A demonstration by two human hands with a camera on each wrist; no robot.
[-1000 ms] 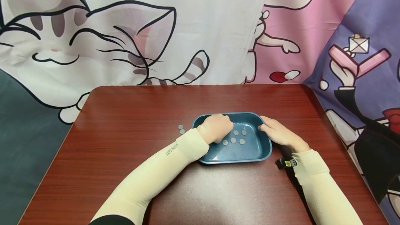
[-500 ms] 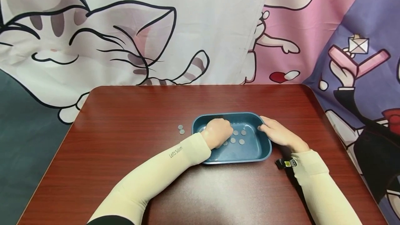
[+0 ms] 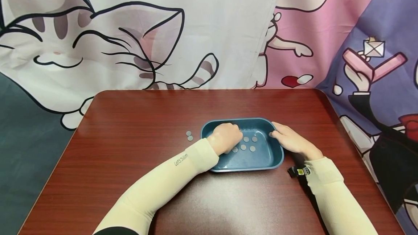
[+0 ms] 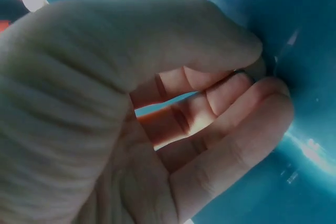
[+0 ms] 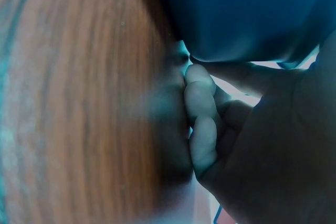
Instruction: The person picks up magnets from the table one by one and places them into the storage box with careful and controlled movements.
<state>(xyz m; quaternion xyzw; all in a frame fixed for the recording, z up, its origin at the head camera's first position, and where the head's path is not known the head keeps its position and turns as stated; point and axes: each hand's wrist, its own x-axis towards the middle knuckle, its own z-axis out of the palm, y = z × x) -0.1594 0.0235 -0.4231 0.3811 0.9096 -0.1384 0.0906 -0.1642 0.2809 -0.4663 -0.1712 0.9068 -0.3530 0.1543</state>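
A blue rectangular tray rests on the table, with several small round silver coins lying flat on its floor. My left hand reaches down into its left part, fingers bent. In the left wrist view, a coin shows between the thumb and the fingertips, pinched close to the tray floor. My right hand grips the tray's right end, its thumb over the rim and the other fingers outside. From the right wrist view, those fingers lie low under the tray's outer wall.
Two more coins lie on the reddish-brown wooden table, left of the tray. A black strap-like piece hangs at the right wrist. Cartoon-printed curtains hang behind the table's far edge.
Over the last second my left hand has shifted slightly down within the tray, then a little left. The right hand keeps its grip on the rim, and the visible coins stay in place.
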